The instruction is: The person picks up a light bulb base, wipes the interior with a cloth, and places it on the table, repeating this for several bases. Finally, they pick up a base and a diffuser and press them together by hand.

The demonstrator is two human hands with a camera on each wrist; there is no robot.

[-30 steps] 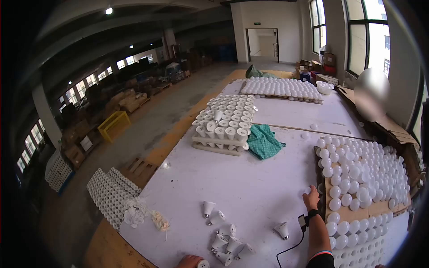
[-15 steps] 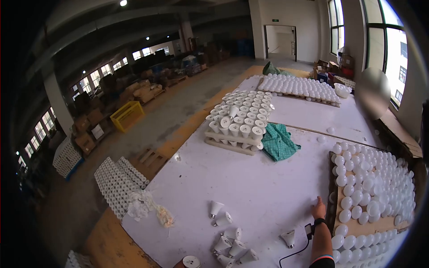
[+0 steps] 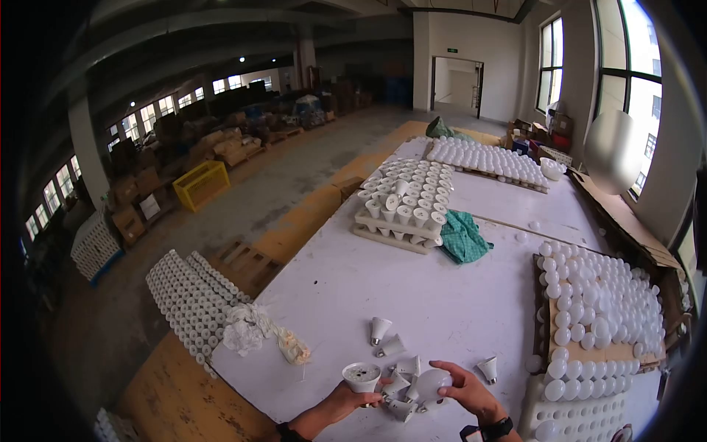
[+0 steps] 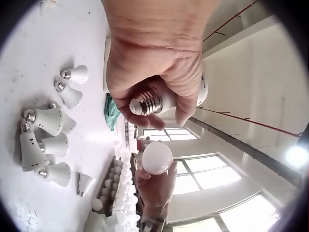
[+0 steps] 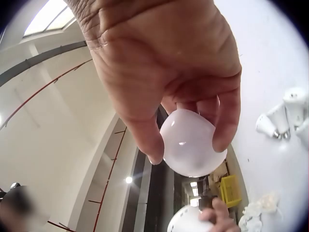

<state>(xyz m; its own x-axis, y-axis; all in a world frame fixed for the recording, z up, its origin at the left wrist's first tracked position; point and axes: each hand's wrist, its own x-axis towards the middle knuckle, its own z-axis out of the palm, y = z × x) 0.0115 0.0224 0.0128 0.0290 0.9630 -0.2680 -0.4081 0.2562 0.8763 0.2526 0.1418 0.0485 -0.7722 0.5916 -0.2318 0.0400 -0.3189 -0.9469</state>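
Note:
My left hand [image 3: 342, 404] grips a white bulb base [image 3: 361, 376] with its open end up; in the left wrist view its metal screw cap [image 4: 146, 102] shows between the curled fingers. A round white bulb cover [image 3: 432, 384] is pinched between the thumb and fingers of my right hand [image 3: 471, 392], a short way right of the base. The right wrist view shows this cover [image 5: 189, 144] close up, fingers around its sides. Several loose bulb bases [image 3: 392, 345] lie on the table beyond and between the hands, and one base [image 3: 487, 370] lies apart at the right.
A cardboard sheet of white covers [image 3: 589, 309] sits at the right, above a foam tray [image 3: 582, 420]. Farther back are stacked trays of bases [image 3: 401, 199], a green cloth [image 3: 465, 237] and more covers [image 3: 493, 158]. Crumpled white wrapping [image 3: 247, 328] lies on the left table edge.
My right hand has come from the cardboard sheet's edge toward the middle and now holds a cover. My left hand has lifted the base into fuller view, nearer the right hand.

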